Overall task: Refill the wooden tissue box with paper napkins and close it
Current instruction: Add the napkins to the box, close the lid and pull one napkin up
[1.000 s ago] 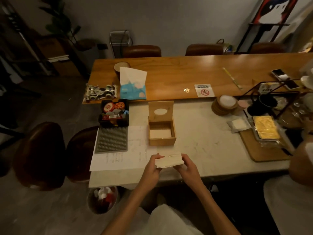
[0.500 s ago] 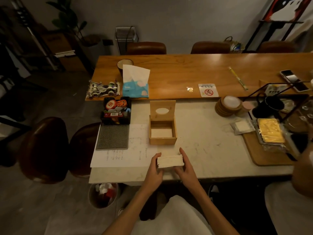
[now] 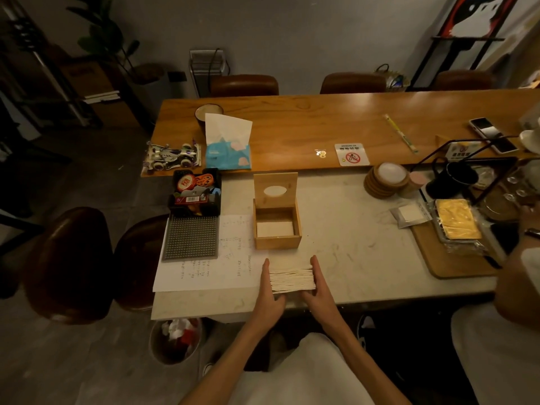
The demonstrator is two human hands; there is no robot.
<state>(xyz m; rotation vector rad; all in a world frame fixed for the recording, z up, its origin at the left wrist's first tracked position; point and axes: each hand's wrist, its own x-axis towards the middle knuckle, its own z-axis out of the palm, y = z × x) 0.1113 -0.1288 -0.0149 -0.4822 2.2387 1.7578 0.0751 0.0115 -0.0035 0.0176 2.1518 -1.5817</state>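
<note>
The wooden tissue box (image 3: 277, 241) stands on the white table with its lid (image 3: 275, 189) tipped up at the back, oval slot showing. A few white napkins lie low inside it. Just in front of the box, near the table's front edge, a stack of white paper napkins (image 3: 291, 279) rests on the tabletop. My left hand (image 3: 269, 288) presses its left side and my right hand (image 3: 319, 288) presses its right side, squaring the stack between flat fingers.
A sheet of paper (image 3: 210, 266) and a grey studded mat (image 3: 191, 237) lie left of the box, with a black snack tray (image 3: 195, 192) behind. A wooden board (image 3: 450, 258) with packets sits right. Another person's arm (image 3: 517, 270) is at the right edge. A bin (image 3: 175, 340) stands below.
The napkin stack went from held above the table edge down onto the tabletop, closer to the box. Both hands shifted from gripping its ends to pressing its sides.
</note>
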